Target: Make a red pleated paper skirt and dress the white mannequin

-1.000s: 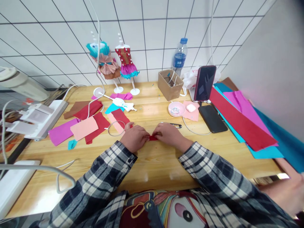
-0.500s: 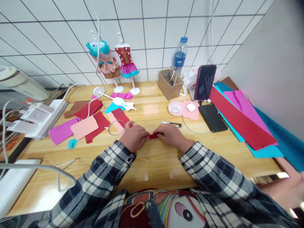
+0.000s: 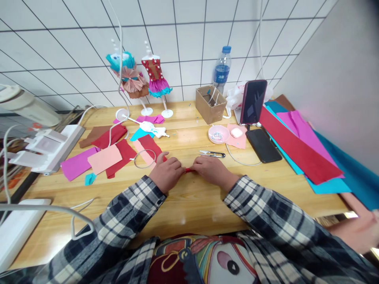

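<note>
The hands have drawn together: left hand and right hand pinch a red paper piece on the worktop, small scissors just beyond

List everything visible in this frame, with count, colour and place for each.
red paper piece: one, red, pinched between both hands at the table's middle
table: one, light wood
snips: one, dark with metal, just beyond the right hand
wire ring: one, silvery, left of the left hand
paper scraps: several, red, pink, magenta, brown, teal, left half
paper sheets: several, red, magenta, teal, right edge
dress figures: two, teal-brown and red-magenta, on white stands at the back
cardboard box: one, brown, back centre
water bottle: one, clear, blue cap, behind the box
pink dish: one, holding beads
phones: two, dark, one lying, one propped
power strip: one, white, far left
left hand: one, on the red piece
right hand: one, on the red piece
</note>
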Demonstrator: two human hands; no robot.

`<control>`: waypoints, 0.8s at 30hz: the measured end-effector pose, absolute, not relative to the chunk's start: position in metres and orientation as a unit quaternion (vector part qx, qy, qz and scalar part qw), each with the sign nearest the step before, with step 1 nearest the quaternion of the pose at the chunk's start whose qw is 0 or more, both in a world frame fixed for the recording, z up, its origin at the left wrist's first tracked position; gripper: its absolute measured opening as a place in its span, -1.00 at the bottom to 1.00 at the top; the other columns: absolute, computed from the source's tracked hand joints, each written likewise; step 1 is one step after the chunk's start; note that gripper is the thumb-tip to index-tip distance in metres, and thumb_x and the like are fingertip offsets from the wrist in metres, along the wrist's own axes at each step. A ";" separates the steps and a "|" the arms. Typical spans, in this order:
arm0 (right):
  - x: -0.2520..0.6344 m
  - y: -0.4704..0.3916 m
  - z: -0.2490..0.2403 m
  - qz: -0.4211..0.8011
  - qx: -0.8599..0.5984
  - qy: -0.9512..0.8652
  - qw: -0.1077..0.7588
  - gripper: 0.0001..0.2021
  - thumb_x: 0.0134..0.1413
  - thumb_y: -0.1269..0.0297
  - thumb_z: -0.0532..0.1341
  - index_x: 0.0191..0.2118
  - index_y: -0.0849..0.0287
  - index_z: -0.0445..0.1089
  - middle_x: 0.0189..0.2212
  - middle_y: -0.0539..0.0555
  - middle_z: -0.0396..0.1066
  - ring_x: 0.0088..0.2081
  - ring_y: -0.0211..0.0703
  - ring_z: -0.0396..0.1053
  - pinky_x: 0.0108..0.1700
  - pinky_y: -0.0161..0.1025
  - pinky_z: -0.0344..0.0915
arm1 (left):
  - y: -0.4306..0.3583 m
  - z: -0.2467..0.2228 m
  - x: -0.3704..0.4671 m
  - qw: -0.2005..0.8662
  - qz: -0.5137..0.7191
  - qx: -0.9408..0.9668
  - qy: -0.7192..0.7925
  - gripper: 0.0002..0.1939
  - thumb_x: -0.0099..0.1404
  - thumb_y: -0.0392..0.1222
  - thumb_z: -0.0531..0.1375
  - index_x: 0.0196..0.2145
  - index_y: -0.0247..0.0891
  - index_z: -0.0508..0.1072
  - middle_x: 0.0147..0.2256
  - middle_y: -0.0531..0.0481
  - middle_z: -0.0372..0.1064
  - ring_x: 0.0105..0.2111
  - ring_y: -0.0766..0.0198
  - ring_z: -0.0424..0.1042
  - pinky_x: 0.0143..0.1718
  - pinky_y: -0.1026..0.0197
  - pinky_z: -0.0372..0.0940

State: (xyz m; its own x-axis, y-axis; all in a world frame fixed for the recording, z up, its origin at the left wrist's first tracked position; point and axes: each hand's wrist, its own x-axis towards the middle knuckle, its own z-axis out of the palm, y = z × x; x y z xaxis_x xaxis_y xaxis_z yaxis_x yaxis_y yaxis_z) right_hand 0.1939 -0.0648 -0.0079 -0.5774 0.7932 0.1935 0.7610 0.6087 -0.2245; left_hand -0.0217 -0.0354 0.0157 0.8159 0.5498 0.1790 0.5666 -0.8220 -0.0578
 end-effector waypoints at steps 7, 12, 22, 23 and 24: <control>0.198 -0.063 -0.007 0.044 -0.400 -0.906 0.131 -0.78 0.27 0.44 0.10 -0.20 0.17 0.51 -0.26 0.12 0.44 -0.21 -0.14 0.30 -0.18 -0.22 0.20 | -0.039 0.016 -0.021 0.052 -0.068 -0.959 -0.270 -0.75 0.39 -0.35 0.04 -0.26 -0.15 0.50 -0.40 0.00 0.42 -0.25 0.18 0.33 0.11 -0.12 0.01; 0.210 -0.068 -0.008 0.062 -0.402 -0.903 0.141 -0.71 0.25 0.46 0.11 -0.05 0.06 0.49 -0.14 0.12 0.45 -0.11 -0.09 0.30 -0.05 -0.14 0.22 | -0.036 0.014 -0.024 0.063 -0.062 -0.961 -0.262 -0.75 0.39 -0.33 0.04 -0.23 -0.14 0.51 -0.40 -0.01 0.42 -0.24 0.16 0.33 0.10 -0.14 0.01; 0.213 -0.071 -0.011 0.178 -0.483 -0.816 0.262 -0.51 0.07 0.56 0.11 0.12 0.11 0.36 -0.01 0.09 0.46 0.00 -0.09 0.33 0.10 -0.07 0.23 | -0.027 0.016 -0.029 -0.103 -0.089 -0.922 -0.363 -0.78 0.29 -0.21 0.10 -0.26 -0.08 0.57 -0.31 -0.02 0.53 -0.20 0.13 0.42 0.02 -0.16 -0.01; 0.211 -0.071 -0.009 0.186 -0.489 -0.807 0.272 -0.54 0.09 0.51 0.13 0.12 0.14 0.36 -0.02 0.10 0.47 -0.02 -0.09 0.35 0.09 -0.08 0.23 | -0.025 0.016 -0.030 -0.125 -0.092 -0.914 -0.375 -0.77 0.26 -0.22 0.10 -0.26 -0.08 0.57 -0.29 -0.02 0.54 -0.19 0.13 0.43 0.02 -0.15 0.00; 0.208 -0.069 -0.008 0.189 -0.494 -0.803 0.276 -0.60 0.11 0.44 0.17 0.09 0.15 0.38 -0.04 0.11 0.48 -0.05 -0.08 0.36 0.08 -0.08 0.24 | -0.023 0.017 -0.030 -0.139 -0.094 -0.908 -0.385 -0.77 0.24 -0.24 0.10 -0.26 -0.09 0.57 -0.28 -0.02 0.55 -0.18 0.12 0.44 0.02 -0.14 0.00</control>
